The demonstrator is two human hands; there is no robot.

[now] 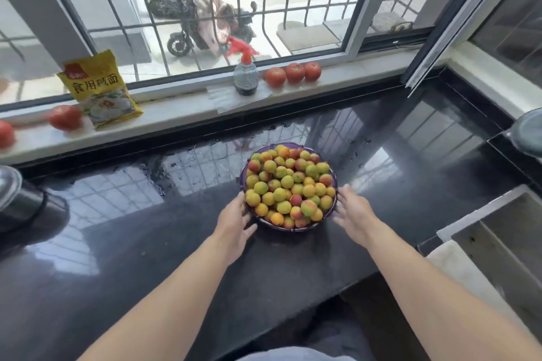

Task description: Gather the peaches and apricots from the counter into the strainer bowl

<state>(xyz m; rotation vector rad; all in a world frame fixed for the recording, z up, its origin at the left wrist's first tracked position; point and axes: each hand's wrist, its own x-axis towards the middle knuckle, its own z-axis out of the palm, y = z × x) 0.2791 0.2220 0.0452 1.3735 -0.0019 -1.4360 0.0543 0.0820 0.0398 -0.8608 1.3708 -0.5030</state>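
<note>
Bowl mid-counter, heaped with fruit, likely heavy. Left hand and right hand spread open at its sides, gripping nothing. Lift by rim, both sides; wet counter, may slide

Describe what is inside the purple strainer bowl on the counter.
The purple plastic strainer bowl is heaped with small yellow, green and red-blushed peaches and apricots. The fruit covers its bottom and any lower layers.
</note>
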